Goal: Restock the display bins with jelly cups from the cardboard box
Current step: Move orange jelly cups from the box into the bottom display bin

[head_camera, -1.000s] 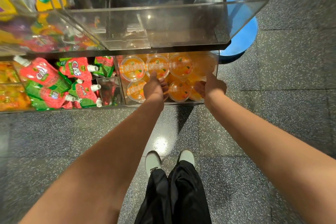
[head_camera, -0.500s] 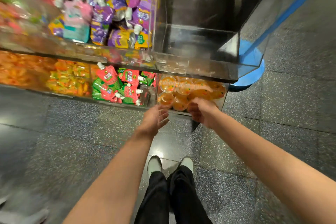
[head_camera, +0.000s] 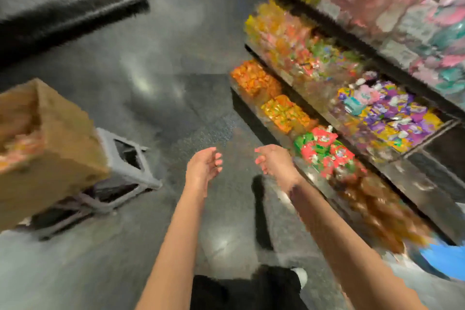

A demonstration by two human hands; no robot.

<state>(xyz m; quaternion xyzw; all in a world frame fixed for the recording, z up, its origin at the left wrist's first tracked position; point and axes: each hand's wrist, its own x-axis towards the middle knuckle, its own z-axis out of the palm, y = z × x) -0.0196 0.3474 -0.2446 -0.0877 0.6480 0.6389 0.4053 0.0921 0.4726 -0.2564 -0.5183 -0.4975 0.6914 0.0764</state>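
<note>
The frame is blurred by motion. A brown cardboard box (head_camera: 47, 148) stands at the left on a grey stool, with orange jelly cups (head_camera: 17, 143) showing inside it. My left hand (head_camera: 203, 166) and my right hand (head_camera: 274, 161) hang in mid-air over the floor, both empty with loosely curled fingers. The bin of orange jelly cups (head_camera: 382, 211) lies low on the right, smeared by blur, below and right of my right forearm. Neither hand touches the box or the bin.
Tiered display bins (head_camera: 284, 113) of colourful snack packs run along the right. A grey plastic stool (head_camera: 125, 171) carries the box. A blue object (head_camera: 445, 259) sits at the bottom right. Dark speckled floor (head_camera: 176, 63) stretches ahead; another shelf (head_camera: 63, 5) crosses the far left.
Both hands pulled out of the jelly cup bin and now hang empty. The view swung left, so the bins slid to the right and the cardboard box came into view.
</note>
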